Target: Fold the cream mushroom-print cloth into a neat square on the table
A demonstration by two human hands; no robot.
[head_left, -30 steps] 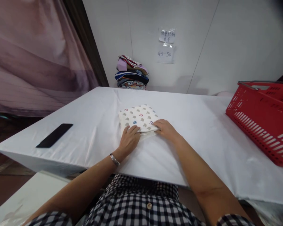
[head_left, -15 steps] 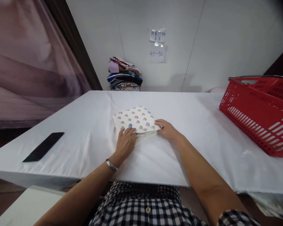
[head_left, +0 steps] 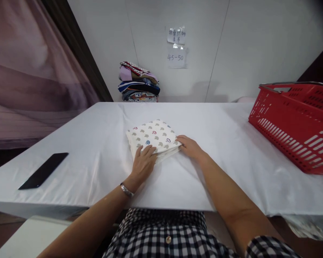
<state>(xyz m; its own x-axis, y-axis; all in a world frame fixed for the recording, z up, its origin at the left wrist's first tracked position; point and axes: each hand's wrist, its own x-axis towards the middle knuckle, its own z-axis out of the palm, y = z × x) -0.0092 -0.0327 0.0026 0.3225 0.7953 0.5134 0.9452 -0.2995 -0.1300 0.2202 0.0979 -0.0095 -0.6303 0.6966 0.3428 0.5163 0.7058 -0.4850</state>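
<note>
A folded cream cloth (head_left: pixel 152 136) printed with small grey, red and blue shapes lies in the middle of a table with a white cover (head_left: pixel 218 143). My left hand (head_left: pixel 143 163) rests flat on the cloth's near left edge, fingers spread. At the cloth's near right corner, my right hand (head_left: pixel 190 147) touches it with the fingertips. Neither hand lifts the cloth.
A black phone (head_left: pixel 43 170) lies near the table's left front edge. At the right stands a red plastic basket (head_left: pixel 298 122). A stack of folded clothes (head_left: pixel 138 82) sits behind the table against the white wall, below two paper notes (head_left: pixel 176 46).
Both hands stay on the cloth's near edge, the left one sliding a little further onto it. The view has shifted slightly to the right and up.
</note>
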